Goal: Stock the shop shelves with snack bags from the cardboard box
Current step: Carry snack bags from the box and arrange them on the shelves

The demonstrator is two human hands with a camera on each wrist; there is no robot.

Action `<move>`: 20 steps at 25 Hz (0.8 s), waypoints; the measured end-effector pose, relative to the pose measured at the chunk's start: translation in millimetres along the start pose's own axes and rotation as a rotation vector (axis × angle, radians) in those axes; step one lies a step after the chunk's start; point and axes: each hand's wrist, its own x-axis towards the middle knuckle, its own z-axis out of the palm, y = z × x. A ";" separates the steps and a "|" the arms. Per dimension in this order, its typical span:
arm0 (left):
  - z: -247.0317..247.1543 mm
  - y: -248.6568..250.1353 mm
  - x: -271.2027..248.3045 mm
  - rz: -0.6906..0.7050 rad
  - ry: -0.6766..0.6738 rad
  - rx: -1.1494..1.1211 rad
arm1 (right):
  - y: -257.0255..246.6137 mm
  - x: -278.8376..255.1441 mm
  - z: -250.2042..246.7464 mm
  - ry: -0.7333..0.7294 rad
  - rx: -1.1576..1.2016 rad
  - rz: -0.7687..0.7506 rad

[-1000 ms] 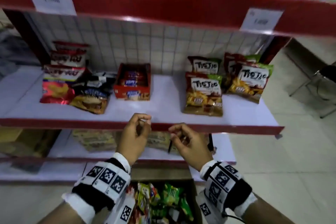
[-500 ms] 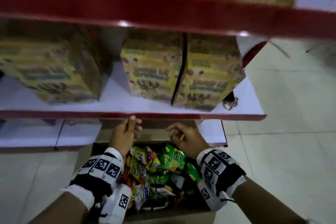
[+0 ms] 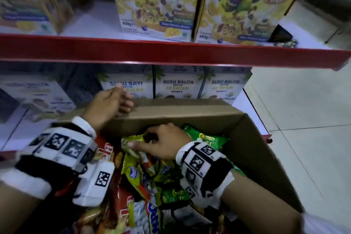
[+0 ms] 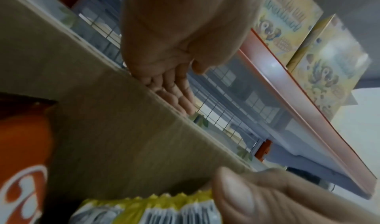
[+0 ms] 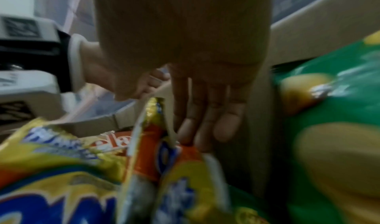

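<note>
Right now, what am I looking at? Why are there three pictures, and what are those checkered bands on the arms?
These are a person's two hands, not a machine. The checkered bands hold small cameras. One picture comes from a camera on the head, looking down. The other two come from the wrists, looking along the fingers.

The right hand is inside the cardboard box, thumb and fingers on a yellow snack bag; how firm the grip is cannot be told. A green snack bag lies beside it. The left hand rests on the box's far edge and holds nothing. Above, cereal boxes stand on the red-edged shelf.
</note>
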 end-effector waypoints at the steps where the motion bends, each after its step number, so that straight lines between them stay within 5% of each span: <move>1: -2.8 -0.3 2.5 0.024 -0.009 0.001 | -4.6 1.0 2.4 0.016 -0.045 -0.025; 8: -31.1 29.9 -26.0 0.137 0.002 0.055 | -30.0 -34.4 -61.5 -0.013 0.095 -0.090; 12: -36.4 68.7 -52.8 0.089 0.004 0.115 | -56.8 -71.7 -137.1 0.167 0.196 -0.166; 17: -40.5 106.0 -88.4 -0.090 -0.475 -0.176 | -94.4 -102.9 -160.7 0.347 0.039 -0.323; 20: -35.9 108.6 -93.6 0.106 -0.281 -0.363 | -102.9 -112.7 -156.1 0.287 0.022 -0.405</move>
